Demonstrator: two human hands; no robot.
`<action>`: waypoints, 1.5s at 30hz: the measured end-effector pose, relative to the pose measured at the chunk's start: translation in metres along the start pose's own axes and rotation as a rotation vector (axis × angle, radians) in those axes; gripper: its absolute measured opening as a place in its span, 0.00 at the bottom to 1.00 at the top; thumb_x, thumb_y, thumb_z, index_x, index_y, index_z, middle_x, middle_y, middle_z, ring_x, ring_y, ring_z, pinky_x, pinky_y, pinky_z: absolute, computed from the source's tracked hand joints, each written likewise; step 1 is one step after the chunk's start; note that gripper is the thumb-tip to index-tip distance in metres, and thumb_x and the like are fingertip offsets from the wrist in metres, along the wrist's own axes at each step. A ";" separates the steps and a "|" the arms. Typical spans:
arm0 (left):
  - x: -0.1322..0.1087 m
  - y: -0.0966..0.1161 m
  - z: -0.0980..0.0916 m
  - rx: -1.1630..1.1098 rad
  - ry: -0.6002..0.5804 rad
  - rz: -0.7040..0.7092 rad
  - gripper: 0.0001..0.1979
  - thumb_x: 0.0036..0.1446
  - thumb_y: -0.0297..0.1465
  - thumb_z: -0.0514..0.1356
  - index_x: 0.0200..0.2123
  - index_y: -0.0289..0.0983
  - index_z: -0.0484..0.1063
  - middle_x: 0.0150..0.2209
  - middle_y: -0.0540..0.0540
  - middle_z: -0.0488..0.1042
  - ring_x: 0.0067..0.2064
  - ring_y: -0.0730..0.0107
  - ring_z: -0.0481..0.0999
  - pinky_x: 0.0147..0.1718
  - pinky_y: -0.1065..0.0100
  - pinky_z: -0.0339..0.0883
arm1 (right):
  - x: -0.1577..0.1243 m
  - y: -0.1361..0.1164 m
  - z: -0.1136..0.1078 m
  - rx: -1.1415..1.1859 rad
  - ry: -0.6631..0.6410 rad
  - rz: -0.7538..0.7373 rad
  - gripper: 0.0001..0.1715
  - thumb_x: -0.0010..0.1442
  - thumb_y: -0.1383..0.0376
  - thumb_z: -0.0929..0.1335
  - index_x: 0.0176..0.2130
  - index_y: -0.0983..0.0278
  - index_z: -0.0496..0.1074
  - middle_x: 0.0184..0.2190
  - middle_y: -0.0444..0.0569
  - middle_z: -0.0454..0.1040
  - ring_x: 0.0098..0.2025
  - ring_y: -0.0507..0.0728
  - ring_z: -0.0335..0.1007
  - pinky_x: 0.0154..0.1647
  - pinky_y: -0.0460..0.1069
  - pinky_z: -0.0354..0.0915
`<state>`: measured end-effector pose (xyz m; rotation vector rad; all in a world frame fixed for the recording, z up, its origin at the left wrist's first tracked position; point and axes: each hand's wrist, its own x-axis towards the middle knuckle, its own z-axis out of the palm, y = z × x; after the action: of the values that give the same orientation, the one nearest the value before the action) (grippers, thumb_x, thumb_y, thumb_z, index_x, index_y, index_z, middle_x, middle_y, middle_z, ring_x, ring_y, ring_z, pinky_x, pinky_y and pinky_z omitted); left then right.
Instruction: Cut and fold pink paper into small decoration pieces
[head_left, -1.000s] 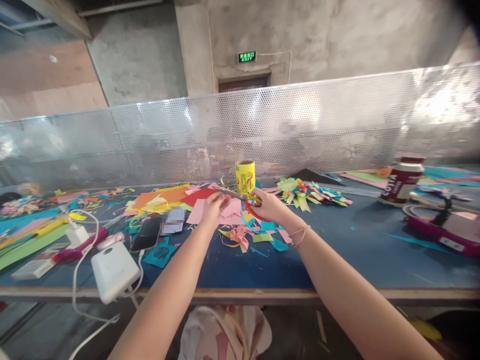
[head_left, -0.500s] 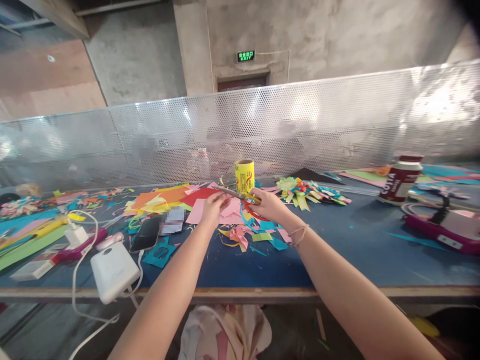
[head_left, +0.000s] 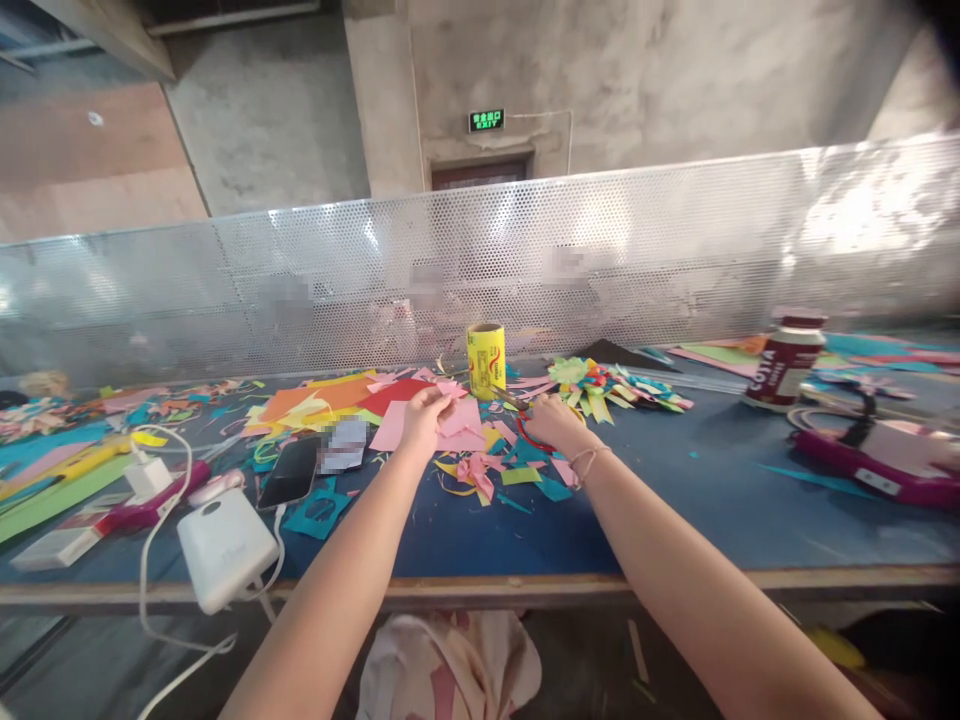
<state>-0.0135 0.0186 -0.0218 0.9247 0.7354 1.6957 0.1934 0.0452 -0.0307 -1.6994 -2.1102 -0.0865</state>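
- a pale cloth hangs below the front edge of the worktop, between the two forearms.
- a white power bank lies near the front edge, toward the left, with a white cable looping around it and over the edge.
- a dark phone lies just behind the power bank, beside a teal cut-out paper.
- small paper scraps in pink, teal and yellow cover the middle of the worktop, under and between the hands.
- the left hand is above the scraps; its grip pinches the pink paper piece between thumb and fingers and holds it a little lifted.
- the right hand is low over the scraps, just right of the pink paper piece; its grip is closed around the red handles of the scissors. i cannot tell if the blades are apart.
- a yellow tape roll stands upright behind the hands, near the far edge.
- a pile of paper flowers lies to the right of the roll.
- a dark bottle stands near the far right corner.
- a perforated metal screen runs along the far edge.
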 end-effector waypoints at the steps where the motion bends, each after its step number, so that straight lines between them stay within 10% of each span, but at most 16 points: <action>1: 0.000 0.000 0.000 -0.001 -0.012 0.004 0.09 0.36 0.23 0.65 0.25 0.33 0.69 0.26 0.49 0.74 0.30 0.75 0.74 0.39 0.66 0.66 | -0.001 0.000 -0.001 -0.044 -0.001 0.039 0.17 0.50 0.68 0.64 0.40 0.73 0.70 0.41 0.68 0.69 0.48 0.68 0.62 0.43 0.56 0.58; 6: -0.001 -0.001 0.000 0.032 -0.055 0.040 0.08 0.34 0.23 0.65 0.23 0.34 0.70 0.27 0.48 0.75 0.31 0.74 0.74 0.38 0.69 0.65 | -0.001 -0.012 -0.010 -0.028 0.112 0.055 0.20 0.51 0.64 0.64 0.42 0.73 0.69 0.44 0.67 0.66 0.49 0.67 0.61 0.46 0.56 0.58; 18: -0.008 -0.001 0.005 0.314 -0.160 0.064 0.04 0.39 0.27 0.60 0.23 0.35 0.75 0.25 0.46 0.75 0.31 0.69 0.73 0.37 0.65 0.66 | -0.001 -0.052 0.004 1.056 -0.001 -0.178 0.15 0.54 0.57 0.63 0.36 0.65 0.65 0.30 0.47 0.69 0.32 0.51 0.67 0.30 0.46 0.65; 38: -0.009 -0.004 0.006 0.342 -0.082 0.107 0.11 0.38 0.25 0.64 0.28 0.35 0.66 0.27 0.47 0.72 0.31 0.70 0.73 0.33 0.67 0.66 | -0.004 -0.057 0.002 1.252 -0.088 0.039 0.14 0.40 0.68 0.72 0.29 0.64 0.66 0.21 0.42 0.70 0.26 0.52 0.71 0.28 0.48 0.69; 45: -0.011 -0.001 0.009 0.389 -0.143 0.102 0.08 0.39 0.23 0.62 0.26 0.35 0.67 0.26 0.48 0.71 0.30 0.72 0.72 0.32 0.69 0.65 | -0.005 -0.058 0.002 1.059 -0.065 -0.120 0.08 0.47 0.62 0.68 0.28 0.65 0.71 0.24 0.47 0.72 0.28 0.53 0.69 0.33 0.50 0.66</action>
<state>-0.0033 0.0091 -0.0208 1.3585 0.9532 1.5811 0.1391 0.0266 -0.0223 -0.9241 -1.7467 0.8919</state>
